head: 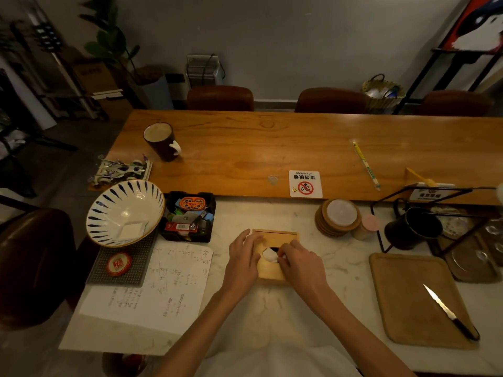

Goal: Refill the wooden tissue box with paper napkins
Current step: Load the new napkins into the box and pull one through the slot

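The wooden tissue box (283,236) lies flat on the white marble counter in front of me, its lid up with an oval slot in the middle. A white paper napkin (269,254) pokes out of that slot. My right hand (300,263) rests on the lid's right side and pinches the napkin at the slot with its fingertips. My left hand (243,258) lies over the box's left side, fingers spread across the lid and holding it down. Most of the lid is hidden under my hands.
A striped bowl (123,212) holding a folded napkin sits left, beside a black tray of small items (187,216). Paper sheets (163,284) lie near left. Coasters (339,217), a black wire rack (424,210), and a wooden board (408,300) with a knife (449,312) are right.
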Available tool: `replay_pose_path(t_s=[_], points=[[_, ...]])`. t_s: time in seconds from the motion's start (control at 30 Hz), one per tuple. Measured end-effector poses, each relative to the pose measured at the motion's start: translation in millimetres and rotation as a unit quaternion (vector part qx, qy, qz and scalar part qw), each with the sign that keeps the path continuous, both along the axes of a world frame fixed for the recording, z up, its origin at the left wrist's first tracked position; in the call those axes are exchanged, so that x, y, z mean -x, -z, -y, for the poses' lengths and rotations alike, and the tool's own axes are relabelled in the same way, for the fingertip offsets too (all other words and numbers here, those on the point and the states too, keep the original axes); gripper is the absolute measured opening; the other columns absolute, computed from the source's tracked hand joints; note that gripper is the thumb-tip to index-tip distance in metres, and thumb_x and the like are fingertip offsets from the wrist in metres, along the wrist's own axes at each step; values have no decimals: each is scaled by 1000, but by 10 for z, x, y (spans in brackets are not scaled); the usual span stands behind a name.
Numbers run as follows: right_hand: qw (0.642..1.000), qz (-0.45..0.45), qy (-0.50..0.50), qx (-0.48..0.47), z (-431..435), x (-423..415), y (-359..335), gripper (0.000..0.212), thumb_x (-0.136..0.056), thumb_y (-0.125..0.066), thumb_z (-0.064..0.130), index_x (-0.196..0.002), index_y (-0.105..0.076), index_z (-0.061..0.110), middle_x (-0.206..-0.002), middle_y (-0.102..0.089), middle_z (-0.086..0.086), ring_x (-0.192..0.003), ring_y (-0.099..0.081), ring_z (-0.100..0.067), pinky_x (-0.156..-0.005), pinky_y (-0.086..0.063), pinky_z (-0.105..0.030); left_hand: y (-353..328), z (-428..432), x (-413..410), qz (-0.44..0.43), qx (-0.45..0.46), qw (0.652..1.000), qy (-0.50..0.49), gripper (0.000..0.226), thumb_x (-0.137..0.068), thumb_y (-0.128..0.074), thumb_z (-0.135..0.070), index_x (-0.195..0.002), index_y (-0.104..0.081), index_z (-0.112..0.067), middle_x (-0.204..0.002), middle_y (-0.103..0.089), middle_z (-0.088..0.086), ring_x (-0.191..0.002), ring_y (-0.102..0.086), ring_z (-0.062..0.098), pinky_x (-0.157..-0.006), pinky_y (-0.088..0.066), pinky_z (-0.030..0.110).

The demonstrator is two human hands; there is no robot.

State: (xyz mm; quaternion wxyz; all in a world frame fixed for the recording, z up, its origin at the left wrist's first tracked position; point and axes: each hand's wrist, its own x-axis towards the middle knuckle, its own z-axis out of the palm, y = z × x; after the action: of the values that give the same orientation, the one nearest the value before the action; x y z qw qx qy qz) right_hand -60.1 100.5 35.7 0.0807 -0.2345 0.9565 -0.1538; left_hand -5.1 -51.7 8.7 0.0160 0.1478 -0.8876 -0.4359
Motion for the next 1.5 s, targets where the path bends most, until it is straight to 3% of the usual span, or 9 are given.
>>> replay_pose_path(t_s=[0.1,0.3,0.47,0.57,0.7,0.83,1.1,1.3,1.5], points=[[999,-28,-3,36,-59,-90,78,9,-91,-59,28,-93,-64,21,-92,-61,2,-67,-63,-21,-50,-39,-29,-17,34,73,10,8,998,56,25,-94,-57,-20,-118,-63,-26,-158,-18,-3,-145,-11,15,-104,-27,25],[996,-41,5,79,-121,-116,166,4,-87,-65,24,-90,-64,22,-88,-59,4,-64,-61,-16,-50,-34,-23,-103,117,227,60,-28,993,100,16,-87,-69,-25,-103,-69,-23,-160,-15,-2,-148,-1,15,-118,-15,40],[972,153,30,173,-164,85,30,32,-87,-66,28,-119,-63,26,-96,-49,10,-82,-54,-9,-72,-41,-18,-153,135,334,87,-60,989,107,9,-85,-69,-19,-94,-68,-19,-159,-20,-3,-148,-5,18,-117,-13,40],[964,238,-31,114,-168,323,-117,38,-84,-69,40,-121,-63,31,-98,-47,11,-89,-52,-11,-75,-41,-20,-210,130,376,82,-77,985,131,9,-84,-69,-16,-88,-66,-23,-157,-22,-4,-147,-8,18,-114,-13,34],[973,205,-82,74,-156,506,-134,25,-83,-71,40,-102,-71,25,-91,-50,7,-83,-53,-14,-65,-39,-20,-243,103,402,68,-79,986,131,12,-85,-69,-20,-97,-67,-23,-156,-25,-4,-146,-10,15,-116,-18,41],[974,185,-51,123,-199,510,-57,17,-81,-74,33,-94,-72,22,-95,-54,5,-84,-56,-13,-70,-44,-19,-226,171,369,108,-87,984,110,32,-84,-71,-24,-114,-60,-26,-158,-21,-1,-146,-9,18,-116,-18,40],[958,185,-7,217,-273,395,94,15,-82,-75,25,-95,-71,20,-97,-54,3,-85,-57,-10,-77,-51,-26,-159,196,338,110,-101,985,92,13,-84,-72,-23,-96,-72,-20,-158,-24,-3,-146,-11,19,-114,-17,36],[965,213,-39,148,-151,491,17,22,-88,-67,33,-104,-73,21,-105,-52,8,-89,-52,-7,-75,-42,-18,-126,201,333,94,-136,983,77,7,-83,-73,-20,-90,-70,-22,-155,-29,-6,-144,-18,18,-107,-17,28],[974,188,-19,121,-67,515,12,23,-86,-68,39,-99,-73,20,-102,-57,4,-87,-56,-12,-75,-49,-28,-68,226,297,93,-134,982,96,18,-83,-72,-28,-100,-72,-23,-158,-23,-8,-143,-13,15,-113,-18,37]])
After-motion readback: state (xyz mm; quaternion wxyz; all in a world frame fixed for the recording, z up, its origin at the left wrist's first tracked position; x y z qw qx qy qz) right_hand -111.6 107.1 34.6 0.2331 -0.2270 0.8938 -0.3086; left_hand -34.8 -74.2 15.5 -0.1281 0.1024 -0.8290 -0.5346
